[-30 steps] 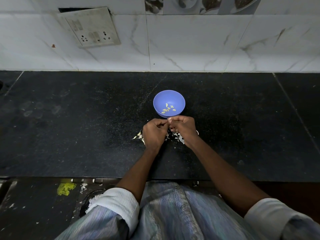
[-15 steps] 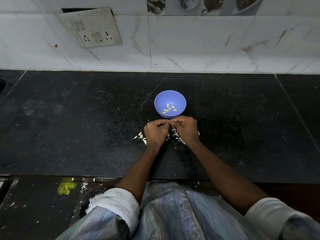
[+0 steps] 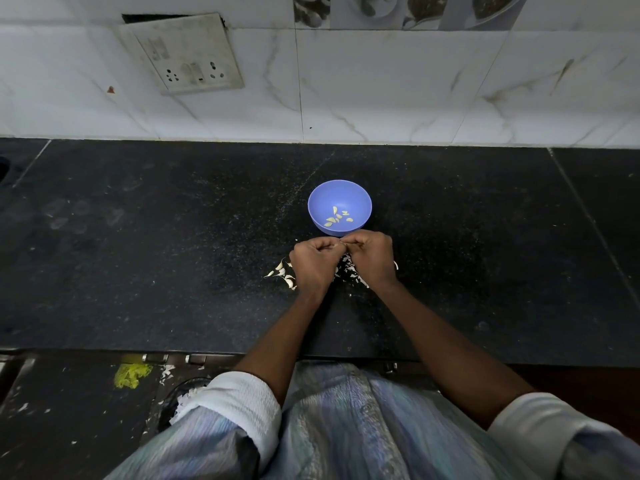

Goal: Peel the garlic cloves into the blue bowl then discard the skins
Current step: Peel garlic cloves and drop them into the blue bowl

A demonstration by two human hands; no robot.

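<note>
Blue bowl [image 3: 339, 206] with peeled cloves [image 3: 337, 216] sits just behind the left hand [image 3: 314, 263] and right hand [image 3: 372, 258]; both keep curled fingertips together, pinching something too small to name, unchanged from before, above skins [image 3: 284, 273].

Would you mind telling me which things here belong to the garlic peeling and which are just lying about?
Part of the job:
- blue bowl holding peeled cloves
- left hand and right hand, fingertips together just in front of the bowl; what they pinch is hidden
- garlic skins on the counter under the hands

Just lying about:
- wall socket plate
- yellow scrap below the counter edge
</note>
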